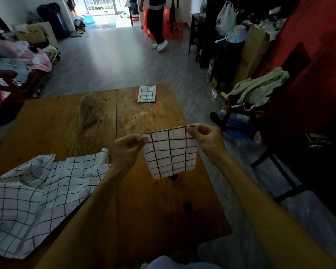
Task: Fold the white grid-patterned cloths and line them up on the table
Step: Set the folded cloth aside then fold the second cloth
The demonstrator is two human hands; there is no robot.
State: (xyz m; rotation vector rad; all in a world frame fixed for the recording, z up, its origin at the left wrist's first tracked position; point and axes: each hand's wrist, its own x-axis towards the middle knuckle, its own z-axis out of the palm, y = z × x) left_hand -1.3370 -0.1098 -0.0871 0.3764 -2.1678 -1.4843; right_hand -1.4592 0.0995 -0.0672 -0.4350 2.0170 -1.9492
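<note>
A folded white grid-patterned cloth (171,152) hangs above the right side of the wooden table (81,121). My left hand (127,150) pinches its upper left corner and my right hand (204,139) pinches its upper right corner. A second folded grid cloth (146,94) lies flat near the table's far edge. A loose pile of unfolded grid cloths (37,195) is spread over the near left part of the table.
A person (157,22) walks across the grey floor beyond the table. A chair with a pale green garment (258,90) stands at the right. Piled clothes (17,59) sit at the far left, boxes and bags at the far right.
</note>
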